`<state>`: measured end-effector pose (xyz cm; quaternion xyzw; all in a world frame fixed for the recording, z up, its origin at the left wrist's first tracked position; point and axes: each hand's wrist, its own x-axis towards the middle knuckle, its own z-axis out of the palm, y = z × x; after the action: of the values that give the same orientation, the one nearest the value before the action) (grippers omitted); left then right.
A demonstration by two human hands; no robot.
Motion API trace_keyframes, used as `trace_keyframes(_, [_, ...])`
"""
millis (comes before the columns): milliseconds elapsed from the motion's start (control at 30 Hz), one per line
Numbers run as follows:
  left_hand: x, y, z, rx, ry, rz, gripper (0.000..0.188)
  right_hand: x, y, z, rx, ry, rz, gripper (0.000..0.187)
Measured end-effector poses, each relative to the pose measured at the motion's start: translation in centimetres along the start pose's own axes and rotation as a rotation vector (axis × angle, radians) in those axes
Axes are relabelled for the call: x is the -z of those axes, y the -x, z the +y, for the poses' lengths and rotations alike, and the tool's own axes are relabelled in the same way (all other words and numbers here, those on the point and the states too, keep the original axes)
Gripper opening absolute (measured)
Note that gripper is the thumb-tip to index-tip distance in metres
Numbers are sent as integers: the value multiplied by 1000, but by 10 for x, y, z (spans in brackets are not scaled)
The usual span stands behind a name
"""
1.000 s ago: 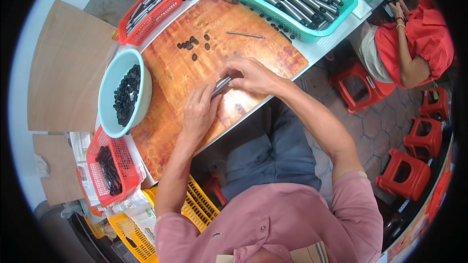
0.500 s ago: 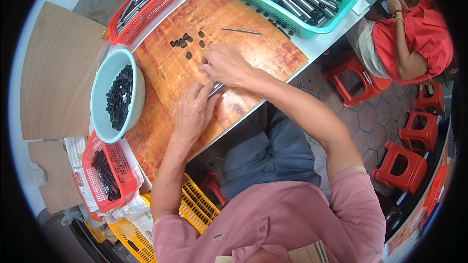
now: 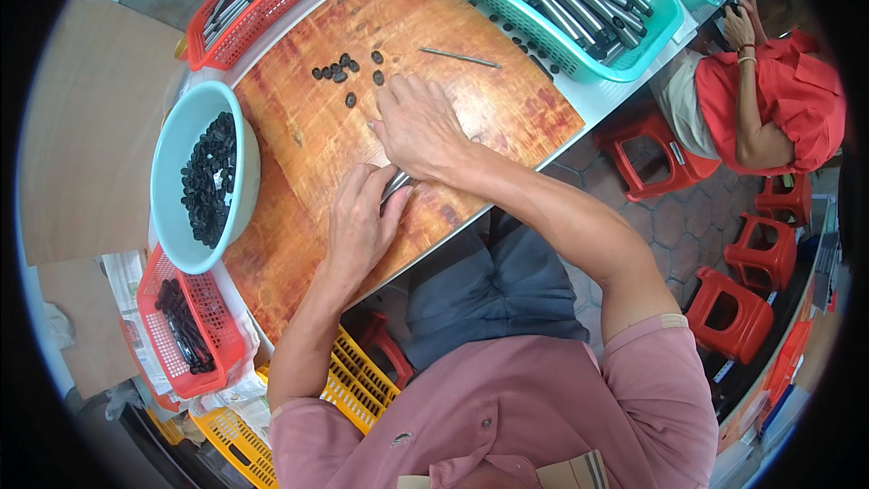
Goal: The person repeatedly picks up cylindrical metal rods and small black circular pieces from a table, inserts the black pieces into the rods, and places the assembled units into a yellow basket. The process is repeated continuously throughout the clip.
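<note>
My left hand [image 3: 356,222] is wrapped round a short dark-and-silver metal tube [image 3: 396,184], held low over the wooden board [image 3: 507,118]. Across the tube's far end lies my right hand [image 3: 421,127], its palm side down and its fingers reaching forward, slightly apart. That end of the tube is hidden under it. Beyond my right hand, several small black oval caps [image 3: 340,76] lie loose on the board. A thin metal rod [image 3: 460,57] rests to their right.
At my left stand a pale blue basin [image 3: 249,181] of black caps and a red basket [image 3: 226,330] of dark pieces. Metal tubes fill a red basket [image 3: 244,34] and a teal basket [image 3: 665,23] at the back. A person in red [image 3: 751,100] works at the far right, near red stools [image 3: 647,186].
My right hand has shifted so its palm side covers the tube's far end, with the fingers more stretched out. My left hand keeps its grip on the tube. The whole view has shifted slightly.
</note>
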<state>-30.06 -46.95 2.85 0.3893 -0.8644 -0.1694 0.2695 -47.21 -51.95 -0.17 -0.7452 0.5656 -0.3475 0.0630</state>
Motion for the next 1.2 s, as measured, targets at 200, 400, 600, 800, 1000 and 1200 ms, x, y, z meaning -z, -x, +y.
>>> trace_keyframes(200, [-8, 7, -3, -46, -53, -2, 27, 3, 5, -5, -33, 45, -61, 34])
trace_keyframes(400, [-6, 3, -2, -54, -85, 1, 28, 0, 0, -3, -47, 54, -65, 37])
trace_keyframes(600, [4, -5, -3, -32, -92, -33, 27, 0, -12, -5, -148, 46, -125, 38])
trace_keyframes(800, [0, -2, -4, -20, -42, -17, 26, -1, -7, -4, -111, 69, -60, 41])
trace_keyframes(1000, [-4, 0, -10, 6, 34, -13, 26, 1, -5, -7, -126, 62, -95, 45])
trace_keyframes(1200, [-7, -2, -7, -98, -80, -3, 24, 5, -4, -11, -127, 70, -44, 38])
